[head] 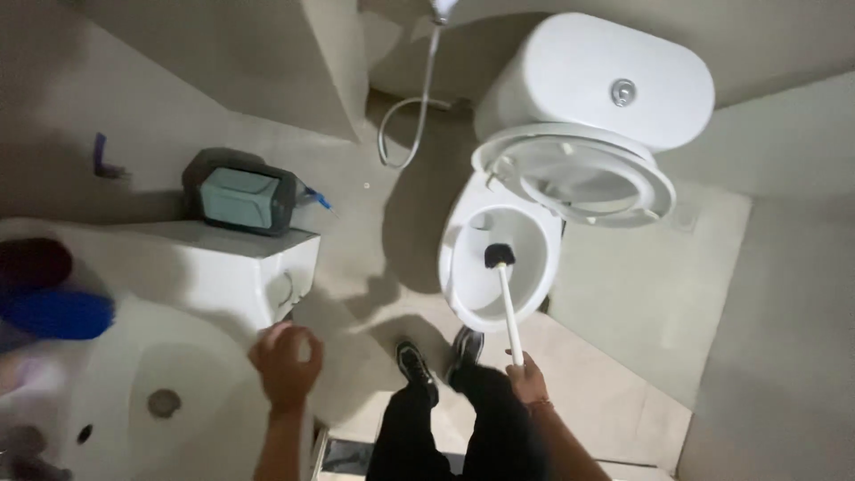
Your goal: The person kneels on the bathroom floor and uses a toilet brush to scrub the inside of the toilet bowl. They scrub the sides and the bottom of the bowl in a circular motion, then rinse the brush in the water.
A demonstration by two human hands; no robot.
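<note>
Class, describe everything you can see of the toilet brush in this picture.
The toilet brush has a long, straight white handle, seemingly plastic, ending in a dark, rounded bristle head. It slants up and left from the right hand, which grips its lower end. The head sits inside the white toilet bowl, below the raised seat; whether it touches the bowl is unclear.

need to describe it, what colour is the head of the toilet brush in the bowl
Black, on a white handle: the brush head shows best in the head view.

the tiled floor (641, 303) carries a white toilet (503, 258) and the person's two dark shoes (417, 365) just before it. a dark box with a green face (239, 191) rests on the white counter (223, 258).
</note>
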